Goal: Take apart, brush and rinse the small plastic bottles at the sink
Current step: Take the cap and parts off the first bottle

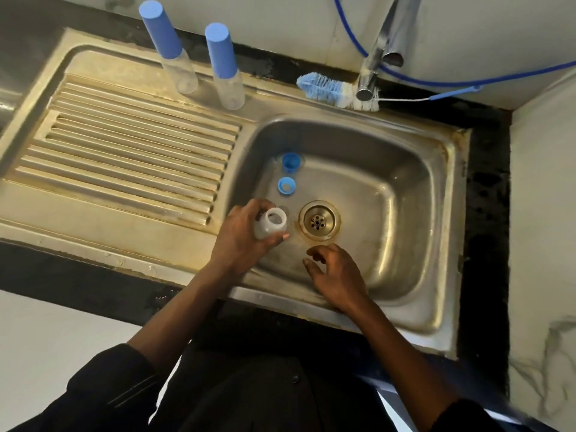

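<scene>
Your left hand [240, 241] grips a small bottle [268, 225] over the near left of the sink basin [405, 169], fingers and thumb curled round its body. It is milky, translucent plastic, uncapped, its wide mouth tilted up and to the right. Your right hand [335, 275] hovers just near of the drain [318, 221], fingers loosely bent, holding nothing. Farther in lie a blue cap [291, 162] and a blue ring piece [286, 184]. A capped clear bottle [170, 46] and its twin [225, 67] stand far left; a brush [330, 90] lies by the tap [374, 63].
</scene>
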